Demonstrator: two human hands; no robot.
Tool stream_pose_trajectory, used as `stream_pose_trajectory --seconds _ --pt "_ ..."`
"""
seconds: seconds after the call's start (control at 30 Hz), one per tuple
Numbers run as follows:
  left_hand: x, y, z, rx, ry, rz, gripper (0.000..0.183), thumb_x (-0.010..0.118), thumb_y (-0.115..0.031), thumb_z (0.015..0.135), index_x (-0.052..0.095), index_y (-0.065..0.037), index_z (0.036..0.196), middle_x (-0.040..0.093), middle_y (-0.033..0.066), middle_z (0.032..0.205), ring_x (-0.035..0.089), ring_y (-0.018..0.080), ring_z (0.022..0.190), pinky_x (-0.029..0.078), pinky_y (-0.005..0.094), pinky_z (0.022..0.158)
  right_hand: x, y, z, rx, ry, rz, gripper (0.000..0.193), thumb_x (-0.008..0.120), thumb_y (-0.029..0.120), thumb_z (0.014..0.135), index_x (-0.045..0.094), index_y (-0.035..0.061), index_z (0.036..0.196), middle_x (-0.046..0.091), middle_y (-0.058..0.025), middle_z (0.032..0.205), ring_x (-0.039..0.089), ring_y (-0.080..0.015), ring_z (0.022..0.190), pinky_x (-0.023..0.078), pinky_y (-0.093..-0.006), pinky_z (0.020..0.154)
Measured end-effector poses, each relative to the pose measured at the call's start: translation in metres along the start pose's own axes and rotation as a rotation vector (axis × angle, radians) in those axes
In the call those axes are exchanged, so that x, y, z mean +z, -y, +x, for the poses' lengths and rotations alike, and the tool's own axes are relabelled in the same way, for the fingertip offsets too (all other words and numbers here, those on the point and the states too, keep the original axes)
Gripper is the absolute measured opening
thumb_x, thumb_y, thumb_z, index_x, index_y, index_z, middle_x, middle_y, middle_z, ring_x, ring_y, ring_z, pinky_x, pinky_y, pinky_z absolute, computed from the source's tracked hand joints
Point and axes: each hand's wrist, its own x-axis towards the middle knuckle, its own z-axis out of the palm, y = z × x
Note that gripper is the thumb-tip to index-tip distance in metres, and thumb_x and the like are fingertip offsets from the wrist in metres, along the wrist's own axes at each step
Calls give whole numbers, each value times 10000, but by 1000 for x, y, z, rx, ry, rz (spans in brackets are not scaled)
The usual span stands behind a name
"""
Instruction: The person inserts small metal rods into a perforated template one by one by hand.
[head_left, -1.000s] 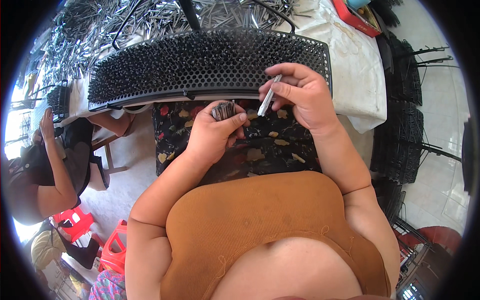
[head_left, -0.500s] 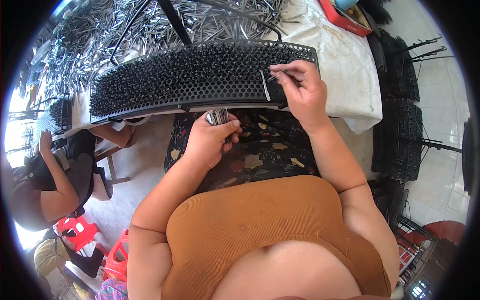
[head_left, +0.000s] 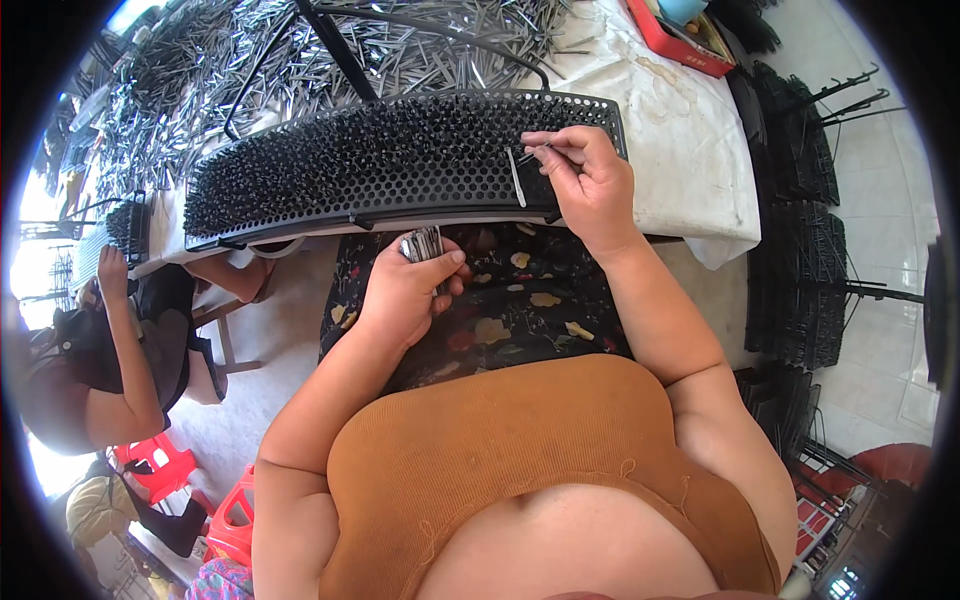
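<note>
A person, seen from above, worked seated at a table [head_left: 685, 180] draped in white. A second before, the right hand [head_left: 588, 185] had held a few pale strips over the lap; by now it had moved forward and sat over the right end of a long, curved black rack [head_left: 440, 192] full of holes. The work had thus gone from lap to rack, it seemed. In the last half second the hand had hardly changed its shape, its thumb and fingertips pinched round what looked like thin strips.

One pale strip [head_left: 517, 180] showed just left of those fingertips, against the bare front holes; whether the fingers touched it or it sat in a hole could not be told.

The right forearm reached up and inward, wrist nearly straight, palm turned left. The left hand [head_left: 405, 290] stayed low, between the rack and the lap, closed round a bundle of strips [head_left: 424, 243], their ends up and the thumb across them. A loose pile of metal strips [head_left: 440, 62] covered the table behind the rack.
</note>
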Motion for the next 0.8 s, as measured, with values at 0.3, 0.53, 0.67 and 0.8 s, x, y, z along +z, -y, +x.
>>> stream_pose_trajectory --seconds 0.3,0.53,0.67,0.8 --pt "14 9 -13 25 11 0 90 665 -40 868 601 -41 932 646 68 773 581 114 611 397 221 441 -8 2 5 -59 15 -146 96 659 14 887 580 29 939 731 -98 917 723 -215 817 561 -289 702" --pt "7 -2 -4 -16 -10 59 84 656 -37 867 600 -39 929 645 64 772 574 109 606 395 220 440 -7 3 4 -78 105 -178 128 688 -6 837 624 36 940 719 -99 900 701 -252 813 556 -322 708" --pt "-3 -9 5 -38 9 58 77 652 -35 867 602 -37 925 637 57 770 570 106 604 395 219 439 -3 4 12 -287 128 -299 197 736 -18 757 672 52 931 699 -92 879 664 -277 801 543 -354 709" --pt "-8 -12 12 -60 13 49 70 650 -33 869 602 -40 920 631 51 768 567 105 604 396 222 438 -5 6 19 -274 118 -366 182 748 -16 739 674 41 896 689 -88 884 653 -267 805 538 -345 712"
